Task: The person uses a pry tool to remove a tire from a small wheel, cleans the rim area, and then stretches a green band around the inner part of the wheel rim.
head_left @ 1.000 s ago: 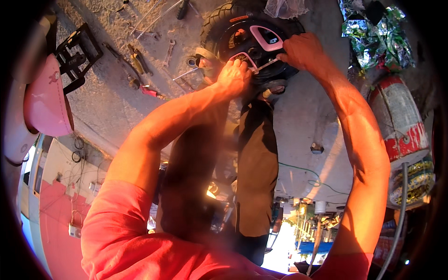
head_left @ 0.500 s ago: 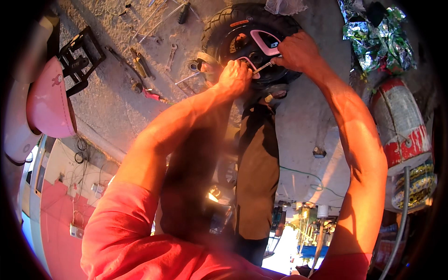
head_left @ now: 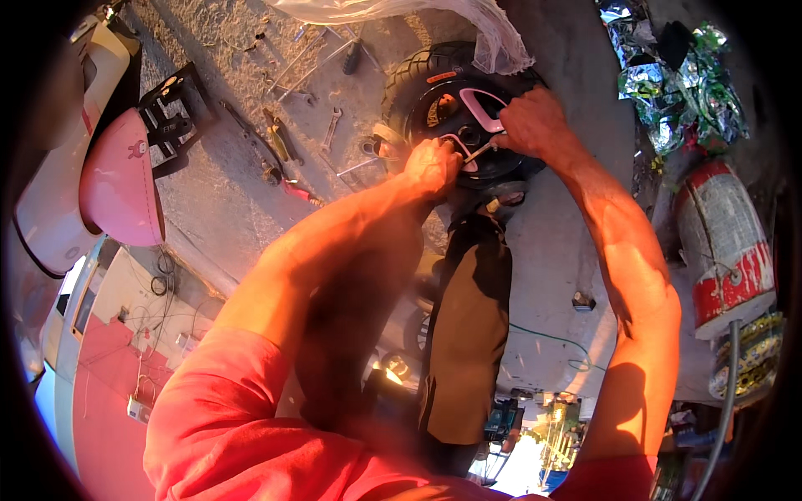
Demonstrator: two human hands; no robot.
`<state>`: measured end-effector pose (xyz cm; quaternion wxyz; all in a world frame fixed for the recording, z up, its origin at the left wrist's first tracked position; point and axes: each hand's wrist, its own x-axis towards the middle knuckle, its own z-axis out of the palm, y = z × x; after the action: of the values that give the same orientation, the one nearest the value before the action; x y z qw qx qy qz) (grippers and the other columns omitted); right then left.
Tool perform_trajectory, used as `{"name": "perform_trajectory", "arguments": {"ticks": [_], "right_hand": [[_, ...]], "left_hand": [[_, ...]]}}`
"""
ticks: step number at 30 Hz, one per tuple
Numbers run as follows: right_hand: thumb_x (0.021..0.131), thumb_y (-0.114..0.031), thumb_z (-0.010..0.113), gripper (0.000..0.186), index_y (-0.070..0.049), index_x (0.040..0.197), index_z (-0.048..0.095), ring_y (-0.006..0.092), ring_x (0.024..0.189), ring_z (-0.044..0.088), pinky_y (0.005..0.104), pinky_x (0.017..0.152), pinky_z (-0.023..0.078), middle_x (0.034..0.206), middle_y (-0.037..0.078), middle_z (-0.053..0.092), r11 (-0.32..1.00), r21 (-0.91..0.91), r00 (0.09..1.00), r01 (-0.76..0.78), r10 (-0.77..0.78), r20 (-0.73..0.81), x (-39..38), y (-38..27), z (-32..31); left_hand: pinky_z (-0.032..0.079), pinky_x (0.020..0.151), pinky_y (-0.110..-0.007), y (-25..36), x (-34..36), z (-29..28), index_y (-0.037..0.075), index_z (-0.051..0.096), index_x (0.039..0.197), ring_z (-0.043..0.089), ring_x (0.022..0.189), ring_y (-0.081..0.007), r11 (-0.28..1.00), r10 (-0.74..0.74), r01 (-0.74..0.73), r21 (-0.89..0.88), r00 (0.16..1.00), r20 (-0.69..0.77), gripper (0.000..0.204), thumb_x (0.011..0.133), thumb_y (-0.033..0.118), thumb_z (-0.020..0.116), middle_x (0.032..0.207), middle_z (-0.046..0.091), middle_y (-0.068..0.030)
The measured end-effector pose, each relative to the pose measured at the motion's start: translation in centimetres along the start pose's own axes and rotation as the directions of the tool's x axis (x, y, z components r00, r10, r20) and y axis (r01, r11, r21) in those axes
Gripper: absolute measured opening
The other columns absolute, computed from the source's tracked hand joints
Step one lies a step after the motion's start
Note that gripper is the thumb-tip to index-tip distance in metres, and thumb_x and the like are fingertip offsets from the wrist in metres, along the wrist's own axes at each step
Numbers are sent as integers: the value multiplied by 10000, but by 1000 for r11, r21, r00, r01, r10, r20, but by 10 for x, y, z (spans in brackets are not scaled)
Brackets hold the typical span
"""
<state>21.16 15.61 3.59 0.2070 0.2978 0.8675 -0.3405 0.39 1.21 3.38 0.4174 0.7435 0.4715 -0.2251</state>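
A small black tyre and wheel (head_left: 434, 92) with pink spokes lies on the concrete floor ahead of me. My left hand (head_left: 433, 164) rests closed on the wheel's near edge by a pink spoke. My right hand (head_left: 531, 123) is closed around a thin metal tool (head_left: 478, 152) whose tip points at the wheel's hub. Both forearms reach up from the lower edge. My brown trouser leg (head_left: 469, 326) stretches below the wheel.
Spanners, screwdrivers and metal rods (head_left: 301, 117) lie scattered on the floor left of the wheel. A black bracket (head_left: 171, 117) and pink scooter body panels (head_left: 121, 179) sit at the left. A red and white can (head_left: 725, 250) and foil wrappers (head_left: 677, 83) are at the right.
Both hands stay on the wheel. My right hand with the tool has shifted slightly on the hub.
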Motion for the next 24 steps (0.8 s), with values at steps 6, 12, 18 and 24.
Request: {"name": "perform_trajectory", "arguments": {"ticks": [6, 12, 18, 24], "right_hand": [[671, -516, 791, 393, -128, 681, 728, 251, 785, 691, 375, 760, 470, 734, 73, 709, 1000, 2, 990, 28, -27, -140, -3, -3, 12], [671, -458, 804, 385, -128, 825, 677, 259, 799, 699, 387, 749, 497, 753, 73, 715, 993, -40, 980, 115, -120, -162, 5, -12, -8], [653, -516, 793, 406, -114, 694, 751, 274, 718, 693, 398, 703, 496, 697, 77, 704, 991, -84, 991, 101, -108, -80, 13, -11, -14], [660, -547, 790, 451, -98, 685, 749, 285, 708, 691, 402, 685, 493, 681, 89, 699, 987, -97, 989, 130, -135, -54, 23, -7, -20]], "left_hand": [[494, 887, -430, -15, 17, -27, 62, 714, 1018, 638, 1027, -363, 811, -73, 171, -559, 978, 193, 382, 842, 395, 656, 1041, 680, -176], [448, 989, -396, -5, 6, -30, 95, 745, 1060, 594, 1115, -324, 677, -112, 218, -703, 974, 195, 382, 926, 385, 536, 1122, 649, -161], [454, 983, -396, 0, 7, -15, 99, 750, 1004, 597, 1086, -319, 695, -96, 98, -713, 994, 43, 338, 973, 334, 510, 1018, 679, -135], [502, 871, -407, -11, 14, 23, 110, 704, 879, 612, 961, -322, 920, 126, -228, -318, 942, -312, 150, 849, 221, 608, 911, 665, -101]]}}
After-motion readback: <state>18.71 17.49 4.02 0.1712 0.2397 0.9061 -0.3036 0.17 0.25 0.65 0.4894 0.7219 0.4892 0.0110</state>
